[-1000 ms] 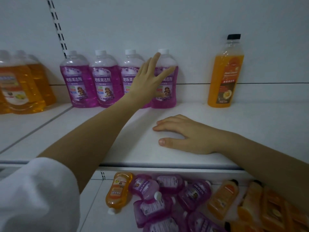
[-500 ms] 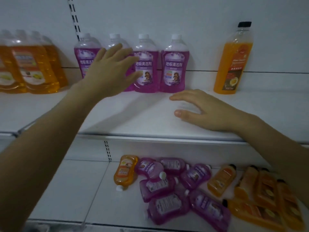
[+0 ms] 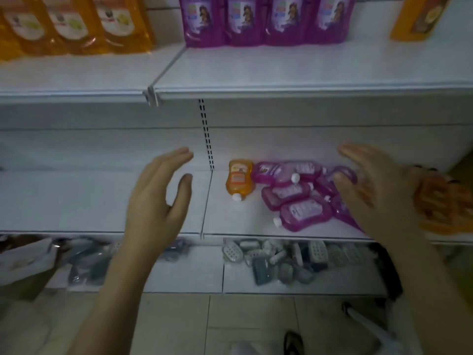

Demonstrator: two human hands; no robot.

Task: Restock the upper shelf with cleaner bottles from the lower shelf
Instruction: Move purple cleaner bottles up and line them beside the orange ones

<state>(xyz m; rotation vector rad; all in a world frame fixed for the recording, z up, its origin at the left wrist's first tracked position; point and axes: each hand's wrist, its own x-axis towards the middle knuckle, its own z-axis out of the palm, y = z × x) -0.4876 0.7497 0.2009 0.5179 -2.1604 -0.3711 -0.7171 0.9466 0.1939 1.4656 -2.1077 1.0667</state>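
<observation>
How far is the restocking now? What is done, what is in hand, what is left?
Done: four purple bottles stand in a row on the upper shelf. In hand: nothing; the left hand and the right hand are open and empty, in front of the lower shelf. Left: a pile of purple bottles, an orange bottle and blurred orange ones lie there.

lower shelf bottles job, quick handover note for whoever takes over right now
Left hand: open, holds nothing, in front of the lower shelf.
Right hand: open, blurred, holds nothing, over the purple heap.
Done: upper shelf has four purple bottles upright in a row, orange bottles upright to their left, a far-right orange bottle.
Left: the purple heap, a lone orange bottle and a blurred orange pile lie on the lower shelf.
</observation>
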